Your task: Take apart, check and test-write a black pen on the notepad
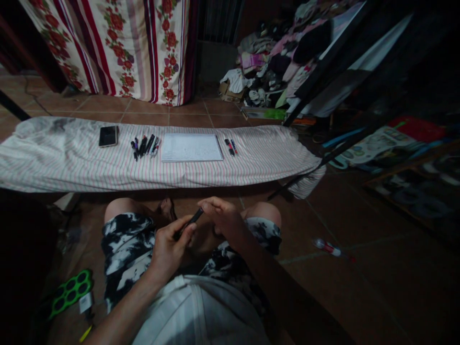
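Observation:
My left hand (168, 249) is closed round the lower end of a dark pen (189, 223) held over my lap. My right hand (223, 218) pinches the pen's upper end with its fingertips. In front of me a low board covered in striped cloth (72, 163) carries a spiral notebook (190, 147), a row of several pens (144, 145) to its left, two more pens (230, 146) to its right, and a dark phone (108, 135) farther left.
A floral curtain (136, 48) hangs at the back. A heap of clothes (280, 57) lies at the back right. A green tray with holes (70, 291) sits on the tiled floor at my left, a small bottle (327, 247) at my right.

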Action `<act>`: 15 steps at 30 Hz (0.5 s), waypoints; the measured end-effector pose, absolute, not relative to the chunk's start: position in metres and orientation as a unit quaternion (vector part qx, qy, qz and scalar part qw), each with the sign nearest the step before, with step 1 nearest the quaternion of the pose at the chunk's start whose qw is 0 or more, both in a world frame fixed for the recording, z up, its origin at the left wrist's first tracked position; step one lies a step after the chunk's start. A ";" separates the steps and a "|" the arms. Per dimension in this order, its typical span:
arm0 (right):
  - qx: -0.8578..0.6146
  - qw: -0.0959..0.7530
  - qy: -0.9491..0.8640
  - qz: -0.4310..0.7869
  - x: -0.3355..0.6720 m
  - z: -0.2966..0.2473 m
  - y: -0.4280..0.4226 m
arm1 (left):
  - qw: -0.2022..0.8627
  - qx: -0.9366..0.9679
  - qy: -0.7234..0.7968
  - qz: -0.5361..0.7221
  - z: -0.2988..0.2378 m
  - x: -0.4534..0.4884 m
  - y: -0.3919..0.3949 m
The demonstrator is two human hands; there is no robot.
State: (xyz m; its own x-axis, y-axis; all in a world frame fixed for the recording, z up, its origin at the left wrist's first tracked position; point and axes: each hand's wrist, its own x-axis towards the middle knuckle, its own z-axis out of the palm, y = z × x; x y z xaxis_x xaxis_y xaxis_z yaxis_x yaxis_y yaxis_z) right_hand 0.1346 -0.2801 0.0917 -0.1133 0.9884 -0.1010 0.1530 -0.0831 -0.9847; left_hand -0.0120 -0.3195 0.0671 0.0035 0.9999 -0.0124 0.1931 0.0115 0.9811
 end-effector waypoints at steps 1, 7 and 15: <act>-0.514 0.402 -0.542 0.530 0.138 0.094 -0.279 | 0.482 0.523 0.543 0.447 0.070 -0.013 -0.319; -0.481 0.365 -0.603 0.522 0.153 0.104 -0.273 | 0.556 0.463 0.525 0.448 0.078 -0.014 -0.318; -0.572 0.350 -0.620 0.407 0.141 0.109 -0.280 | 0.386 0.586 0.570 0.428 0.071 -0.011 -0.327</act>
State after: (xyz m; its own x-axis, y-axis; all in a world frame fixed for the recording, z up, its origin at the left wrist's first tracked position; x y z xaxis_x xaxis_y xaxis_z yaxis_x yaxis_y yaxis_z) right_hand 0.1414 -0.2801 0.1088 -0.1000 0.9945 -0.0317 0.4253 0.0139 -0.9049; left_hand -0.0107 -0.3273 0.0705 -0.0156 0.9979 0.0623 0.3378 -0.0534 0.9397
